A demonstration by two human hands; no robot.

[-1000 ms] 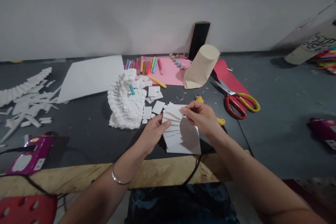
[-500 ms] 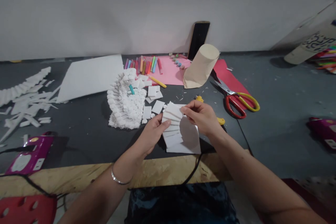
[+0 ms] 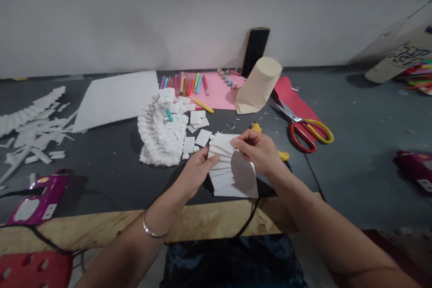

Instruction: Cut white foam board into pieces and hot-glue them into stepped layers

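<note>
2 hands, 1 piece of work. The left hand (image 3: 195,174) and the right hand (image 3: 259,152) meet on a stepped fan of white foam-board strips (image 3: 221,165), just right of the white foam tower (image 3: 161,134) and a little nearer the person. The fan seems to be held just off the dark tabletop (image 3: 354,144).

The left thumb and fingertips pinch the fan's left edge around its middle steps. The right thumb and forefinger pinch the topmost strip at its right end. Neither hand is spread; both are drawn into a fine pinch, so the fan sits squarely between them, left hand low, right hand high. A curved white sheet (image 3: 246,177) stands touching the back of the fan.

By the look of it, this fan weighs next to nothing. Each strip seems stiff, but the foam would dent under a hard squeeze, and the joints between steps look like the weak spots. The safest hold seems to be on the strip ends with light pressure and some support under the lowest steps.

Loose white rectangles (image 3: 203,137) lie between the tower and the hands. Red-and-yellow scissors (image 3: 305,128) rest well to the tower's right, and coloured markers (image 3: 185,83) lie beyond it.
</note>
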